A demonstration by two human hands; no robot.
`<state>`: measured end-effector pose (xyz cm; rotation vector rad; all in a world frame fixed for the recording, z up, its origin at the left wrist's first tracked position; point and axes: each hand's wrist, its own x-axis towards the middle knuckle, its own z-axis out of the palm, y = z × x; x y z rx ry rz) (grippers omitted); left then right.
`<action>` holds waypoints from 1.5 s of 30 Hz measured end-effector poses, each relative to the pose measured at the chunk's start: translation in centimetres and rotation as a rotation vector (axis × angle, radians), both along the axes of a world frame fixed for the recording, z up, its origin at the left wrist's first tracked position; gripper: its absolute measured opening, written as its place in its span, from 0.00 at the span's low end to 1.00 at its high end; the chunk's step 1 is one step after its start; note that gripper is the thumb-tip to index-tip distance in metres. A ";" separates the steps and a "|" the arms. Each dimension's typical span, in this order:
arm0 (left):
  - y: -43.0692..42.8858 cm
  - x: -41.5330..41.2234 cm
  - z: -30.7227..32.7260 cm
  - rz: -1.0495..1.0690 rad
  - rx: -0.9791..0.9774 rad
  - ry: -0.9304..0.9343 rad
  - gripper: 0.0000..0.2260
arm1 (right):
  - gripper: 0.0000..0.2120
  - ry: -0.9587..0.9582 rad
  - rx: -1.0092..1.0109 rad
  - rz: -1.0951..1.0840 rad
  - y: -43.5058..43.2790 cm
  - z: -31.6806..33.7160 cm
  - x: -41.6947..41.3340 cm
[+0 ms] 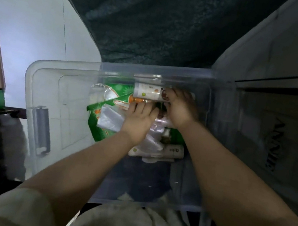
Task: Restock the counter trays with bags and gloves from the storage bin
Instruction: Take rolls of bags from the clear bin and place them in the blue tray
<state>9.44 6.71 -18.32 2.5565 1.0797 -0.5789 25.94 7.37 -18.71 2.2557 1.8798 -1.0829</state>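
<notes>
R hand [179, 108] has its fingers curled round the right end of a white roll [148, 91], gripping it up near the far wall of the clear bin [37, 83]. L hand [139, 120] is just beside it, fingers bent down onto the pile w/ the tips touching the roll's underside, but the blur means I can't tell if it's actually clamped on anything. Under the L palm there's a loose clear bag [109, 118] lying on a green pack [99, 124]. A 2nd white roll [157, 150] sits closer to the body, partly under crumpled plastic. Both forearms reach in over the near rim. Grey latch [41, 129] on the bin's left side, white tile floor [31, 25] beyond it.
</notes>
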 end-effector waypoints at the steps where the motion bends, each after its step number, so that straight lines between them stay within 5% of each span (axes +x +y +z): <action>1: -0.2 -0.9 0.3 0.023 0.010 -0.012 0.25 | 0.23 -0.010 -0.027 0.010 0.4 -0.3 -0.2; 8: -0.8 -6.5 1.7 0.118 0.039 0.001 0.29 | 0.24 -0.265 -0.044 0.092 0.1 -1.7 -2.1; 18: -1.8 -6.9 11.2 0.142 0.057 -0.085 0.29 | 0.22 -0.128 0.195 0.119 -1.5 9.3 -2.0; 28: -1.5 -7.2 23.4 0.036 0.169 -0.295 0.28 | 0.30 -0.160 0.482 -0.339 -7.9 24.8 -2.7; 45: -17.4 -6.1 32.7 -0.796 0.068 -0.626 0.25 | 0.28 -0.623 0.589 -1.181 -37.7 36.6 -14.2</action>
